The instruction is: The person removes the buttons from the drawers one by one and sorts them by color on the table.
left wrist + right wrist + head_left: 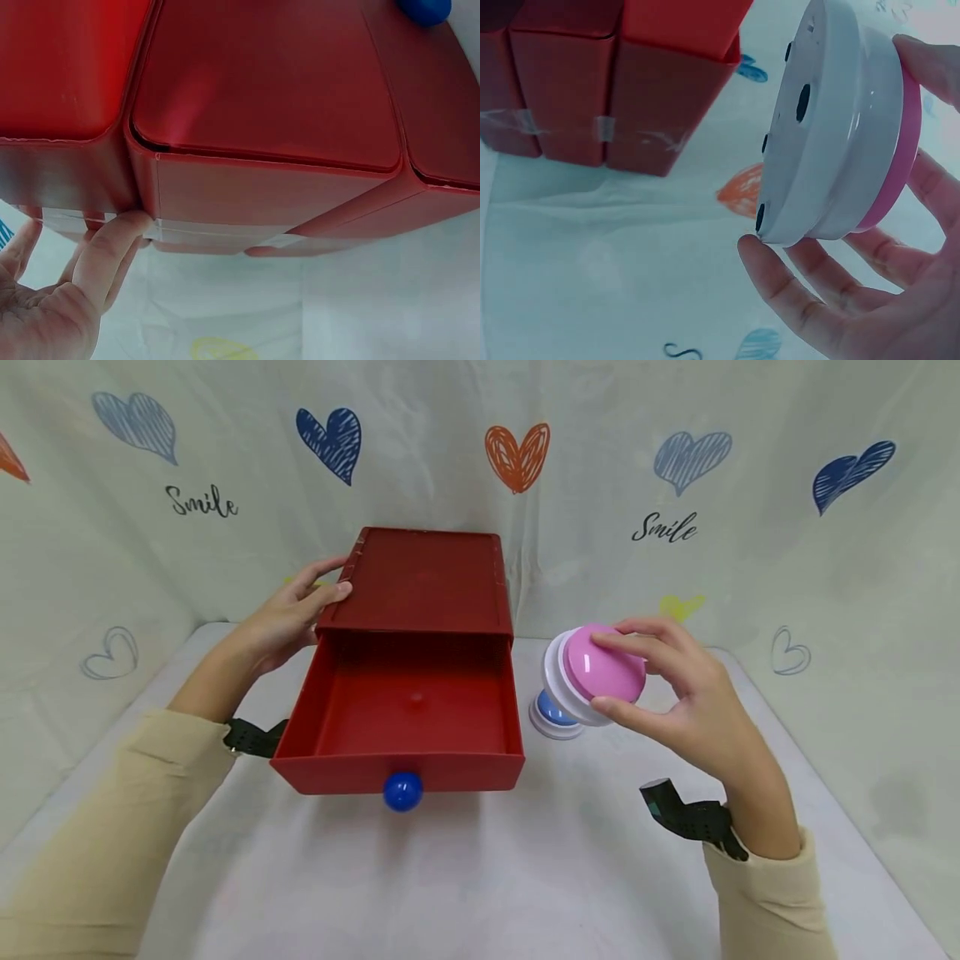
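A red drawer box (420,635) stands mid-tabletop (525,877), drawer pulled open; the left hand (288,614) rests open-fingered on its left edge. Toward the right edge, the right hand (675,693) clamps the pink dome button (596,672), held tilted above a blue one (553,714). It looks light, rigid, smooth-domed; the white rim seems the safest hold.

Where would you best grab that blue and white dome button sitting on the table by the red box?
Probably by its white rim, coming straight down from above. The blue button sits flat on the table, dome up, and the rounded dome looks slippery while the rim offers an edge. The right hand holds the pink button across dome and rim.
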A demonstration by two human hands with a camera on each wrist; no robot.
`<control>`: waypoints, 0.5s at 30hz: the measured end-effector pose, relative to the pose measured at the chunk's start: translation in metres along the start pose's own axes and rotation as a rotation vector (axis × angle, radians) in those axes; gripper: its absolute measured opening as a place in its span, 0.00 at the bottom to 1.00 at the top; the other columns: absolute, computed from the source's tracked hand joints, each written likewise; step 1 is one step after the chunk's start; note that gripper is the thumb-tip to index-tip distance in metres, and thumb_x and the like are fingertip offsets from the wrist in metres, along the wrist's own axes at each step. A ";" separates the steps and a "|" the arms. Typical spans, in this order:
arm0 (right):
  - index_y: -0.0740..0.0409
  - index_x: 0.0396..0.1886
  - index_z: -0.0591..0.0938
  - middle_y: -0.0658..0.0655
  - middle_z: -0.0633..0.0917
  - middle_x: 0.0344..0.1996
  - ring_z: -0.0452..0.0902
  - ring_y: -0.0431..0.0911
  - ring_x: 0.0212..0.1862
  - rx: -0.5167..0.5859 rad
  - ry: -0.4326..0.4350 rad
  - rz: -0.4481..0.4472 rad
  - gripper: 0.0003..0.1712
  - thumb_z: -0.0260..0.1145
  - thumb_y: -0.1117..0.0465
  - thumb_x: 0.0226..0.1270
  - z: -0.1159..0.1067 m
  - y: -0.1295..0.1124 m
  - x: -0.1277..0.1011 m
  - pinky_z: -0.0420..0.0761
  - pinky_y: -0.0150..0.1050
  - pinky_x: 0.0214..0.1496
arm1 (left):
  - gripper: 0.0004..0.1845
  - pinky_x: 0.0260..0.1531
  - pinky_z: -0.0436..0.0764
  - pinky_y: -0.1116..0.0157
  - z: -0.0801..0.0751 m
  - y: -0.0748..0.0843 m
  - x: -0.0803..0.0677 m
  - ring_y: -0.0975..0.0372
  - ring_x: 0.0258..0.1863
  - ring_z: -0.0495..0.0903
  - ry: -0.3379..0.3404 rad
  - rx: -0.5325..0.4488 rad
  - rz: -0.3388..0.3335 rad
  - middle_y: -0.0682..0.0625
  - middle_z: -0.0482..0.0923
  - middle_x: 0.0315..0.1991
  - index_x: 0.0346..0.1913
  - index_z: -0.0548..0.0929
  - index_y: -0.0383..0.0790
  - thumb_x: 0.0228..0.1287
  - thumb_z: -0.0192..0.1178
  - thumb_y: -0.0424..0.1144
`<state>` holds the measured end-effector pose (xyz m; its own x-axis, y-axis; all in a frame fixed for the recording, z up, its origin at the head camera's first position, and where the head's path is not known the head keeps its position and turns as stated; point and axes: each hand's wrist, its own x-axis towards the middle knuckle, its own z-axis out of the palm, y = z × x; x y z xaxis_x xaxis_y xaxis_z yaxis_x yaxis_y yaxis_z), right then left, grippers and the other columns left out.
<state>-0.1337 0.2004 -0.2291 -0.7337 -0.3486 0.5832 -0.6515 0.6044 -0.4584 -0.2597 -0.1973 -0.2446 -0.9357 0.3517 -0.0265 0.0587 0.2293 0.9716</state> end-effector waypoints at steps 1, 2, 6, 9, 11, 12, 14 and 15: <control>0.53 0.56 0.79 0.53 0.75 0.53 0.68 0.34 0.53 -0.004 0.008 0.011 0.36 0.76 0.70 0.42 0.001 0.002 -0.002 0.72 0.20 0.48 | 0.32 0.41 0.78 0.67 0.000 0.000 0.000 0.58 0.59 0.65 -0.002 0.000 0.000 0.53 0.60 0.59 0.72 0.47 0.60 0.70 0.46 0.52; 0.53 0.56 0.79 0.53 0.75 0.53 0.68 0.34 0.54 -0.008 0.015 0.026 0.35 0.76 0.70 0.42 0.003 0.004 -0.005 0.72 0.19 0.48 | 0.32 0.41 0.78 0.67 0.000 0.000 0.000 0.58 0.59 0.64 -0.003 0.000 -0.001 0.53 0.60 0.59 0.72 0.47 0.60 0.70 0.46 0.52; 0.53 0.56 0.79 0.53 0.75 0.53 0.67 0.34 0.54 -0.030 0.034 0.087 0.35 0.76 0.69 0.43 0.008 0.013 -0.013 0.70 0.17 0.48 | 0.32 0.42 0.78 0.66 0.000 -0.001 -0.001 0.57 0.60 0.64 -0.008 0.008 -0.001 0.52 0.61 0.60 0.72 0.47 0.61 0.70 0.45 0.53; 0.53 0.56 0.79 0.54 0.75 0.53 0.66 0.32 0.52 -0.042 0.044 0.123 0.34 0.75 0.68 0.44 0.012 0.020 -0.018 0.69 0.16 0.47 | 0.32 0.42 0.78 0.66 -0.001 -0.001 -0.001 0.56 0.61 0.64 -0.009 0.019 0.004 0.52 0.61 0.61 0.72 0.47 0.61 0.70 0.45 0.53; 0.52 0.56 0.79 0.55 0.75 0.53 0.67 0.31 0.52 -0.040 0.050 0.145 0.34 0.75 0.68 0.45 0.014 0.024 -0.021 0.69 0.15 0.47 | 0.32 0.42 0.79 0.66 -0.001 -0.001 -0.001 0.56 0.61 0.64 -0.007 0.023 0.006 0.52 0.61 0.61 0.72 0.47 0.61 0.69 0.45 0.53; 0.53 0.56 0.78 0.55 0.75 0.53 0.66 0.30 0.51 -0.038 0.053 0.153 0.33 0.75 0.68 0.45 0.015 0.027 -0.023 0.69 0.15 0.47 | 0.32 0.42 0.79 0.66 -0.001 -0.001 -0.001 0.56 0.61 0.64 -0.006 0.020 0.007 0.52 0.61 0.61 0.72 0.47 0.61 0.70 0.45 0.53; 0.53 0.56 0.78 0.56 0.74 0.54 0.66 0.29 0.51 -0.038 0.059 0.167 0.33 0.75 0.68 0.46 0.017 0.031 -0.025 0.69 0.15 0.46 | 0.32 0.42 0.79 0.67 -0.001 -0.002 -0.001 0.56 0.61 0.64 -0.006 0.013 0.008 0.52 0.61 0.60 0.72 0.47 0.60 0.69 0.46 0.53; 0.54 0.56 0.78 0.56 0.74 0.54 0.66 0.28 0.51 -0.033 0.062 0.175 0.33 0.75 0.68 0.46 0.018 0.034 -0.027 0.69 0.15 0.46 | 0.32 0.41 0.79 0.67 -0.001 -0.002 -0.001 0.56 0.61 0.64 -0.006 0.010 0.008 0.52 0.62 0.60 0.72 0.47 0.60 0.69 0.46 0.53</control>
<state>-0.1396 0.2175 -0.2720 -0.8212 -0.1924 0.5372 -0.5080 0.6752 -0.5348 -0.2594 -0.1988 -0.2460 -0.9330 0.3593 -0.0198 0.0700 0.2352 0.9694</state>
